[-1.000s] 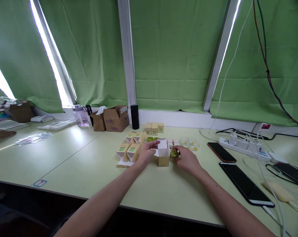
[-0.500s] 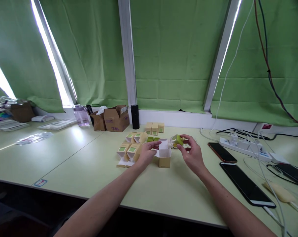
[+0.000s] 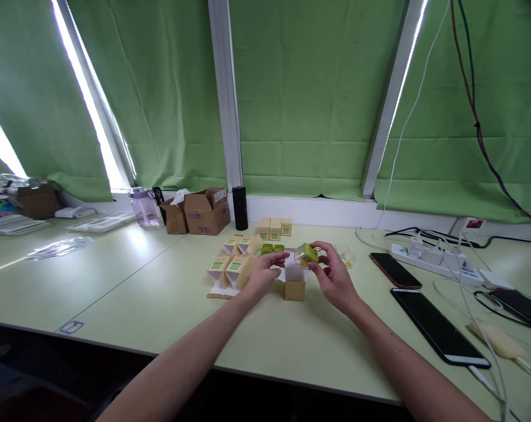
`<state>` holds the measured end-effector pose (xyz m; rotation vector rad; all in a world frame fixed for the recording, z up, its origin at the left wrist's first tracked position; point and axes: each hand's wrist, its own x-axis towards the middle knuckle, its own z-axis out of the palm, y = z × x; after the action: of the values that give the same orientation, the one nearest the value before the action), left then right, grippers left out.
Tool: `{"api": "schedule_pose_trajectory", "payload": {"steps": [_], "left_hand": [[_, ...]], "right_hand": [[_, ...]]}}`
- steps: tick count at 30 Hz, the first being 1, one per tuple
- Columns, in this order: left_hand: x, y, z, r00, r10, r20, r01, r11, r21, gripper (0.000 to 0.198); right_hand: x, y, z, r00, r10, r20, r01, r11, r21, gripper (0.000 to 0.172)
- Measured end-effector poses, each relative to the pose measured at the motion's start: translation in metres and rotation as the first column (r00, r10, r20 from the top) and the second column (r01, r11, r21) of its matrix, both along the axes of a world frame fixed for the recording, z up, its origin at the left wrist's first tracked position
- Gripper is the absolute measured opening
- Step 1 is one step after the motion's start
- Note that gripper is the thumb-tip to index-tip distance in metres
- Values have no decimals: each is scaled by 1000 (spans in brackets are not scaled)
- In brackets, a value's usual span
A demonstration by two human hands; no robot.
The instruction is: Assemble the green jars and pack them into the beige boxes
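A small clear container with a green lid and a yellowish loop [image 3: 307, 254] is tilted above the open cardboard box [image 3: 295, 291]. My right hand [image 3: 332, 274] is closed on it, with thumb and fingers around the green lid. The box stands upright, white inside, with its flaps spread. On its left side, my left hand [image 3: 266, 272] is closed at a flap, fingers pinching its edge. Left of this hand are several tan boxes with green squares [image 3: 237, 266], their flaps open. Small green lids [image 3: 272, 248] show just behind my left fingers.
Three tan boxes [image 3: 275, 227] stand farther back. Clear containers with yellow spots [image 3: 345, 257] lie right of my right hand. Phones [image 3: 439, 325], a power strip [image 3: 436, 264] and cables occupy the right side. A black cylinder [image 3: 240, 208] and brown cartons [image 3: 207, 211] stand near the wall.
My right hand has moved left with the green-lidded container, from beside the box to over its opening. My left hand has stayed at the flap.
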<state>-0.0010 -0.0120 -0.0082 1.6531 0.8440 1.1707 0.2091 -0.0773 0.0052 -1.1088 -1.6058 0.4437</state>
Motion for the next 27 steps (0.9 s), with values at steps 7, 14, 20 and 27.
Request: {"api": "schedule_pose_trajectory", "payload": {"steps": [7, 14, 20, 27], "left_hand": [[0, 0, 2, 1000, 13, 8, -12, 999, -43, 61], [2, -1, 2, 997, -21, 68, 25, 998, -59, 61], [2, 0, 1, 997, -22, 79, 28, 996, -82, 61], [3, -3, 3, 997, -12, 79, 18, 997, -75, 60]], "right_hand": [[5, 4, 0, 998, -13, 64, 15, 999, -40, 40], [1, 3, -7, 985, -43, 168, 54, 997, -59, 38], [-3, 4, -13, 980, 6, 199, -14, 999, 37, 27], [-5, 1, -15, 961, 51, 274, -71, 995, 66, 28]]}}
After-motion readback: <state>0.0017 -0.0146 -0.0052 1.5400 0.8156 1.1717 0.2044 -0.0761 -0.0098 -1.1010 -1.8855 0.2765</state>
